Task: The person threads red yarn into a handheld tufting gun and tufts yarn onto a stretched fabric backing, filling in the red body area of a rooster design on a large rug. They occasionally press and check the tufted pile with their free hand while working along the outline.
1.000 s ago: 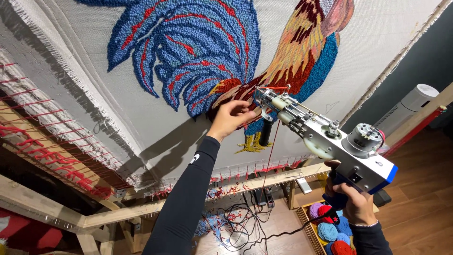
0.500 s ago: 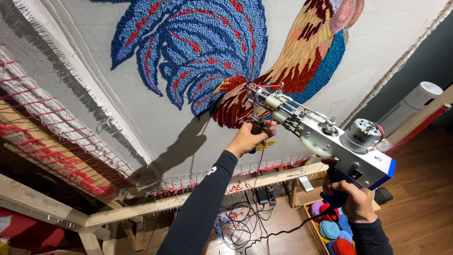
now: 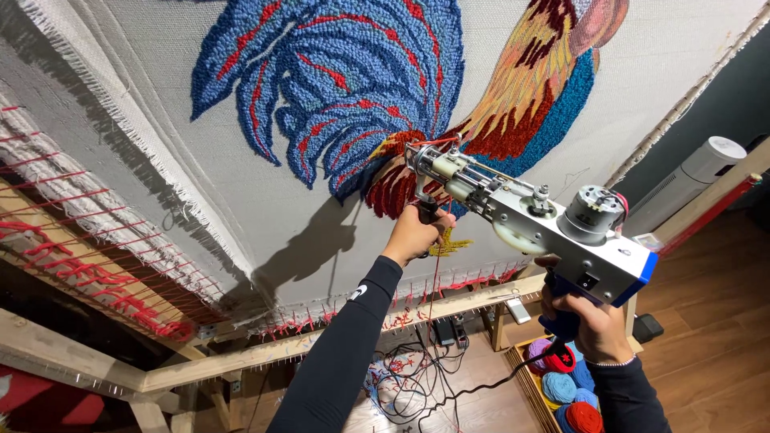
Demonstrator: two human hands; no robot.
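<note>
The left hand (image 3: 415, 234) was closed around the black front handle of the tufting gun (image 3: 529, 220), and the right hand (image 3: 589, 321) was gripping tight the blue rear handle under the motor. The gun's tip was touching the white cloth (image 3: 200, 200) at the red part of the rooster picture (image 3: 377, 80). A red yarn (image 3: 435, 273) was hanging down near the left hand. Yarn balls (image 3: 565, 385) lay in a box below the wooden frame (image 3: 265, 353)

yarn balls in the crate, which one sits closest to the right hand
The purple yarn ball at the crate's upper left, just below the right hand; the red and blue ones lie lower in the crate.
</note>
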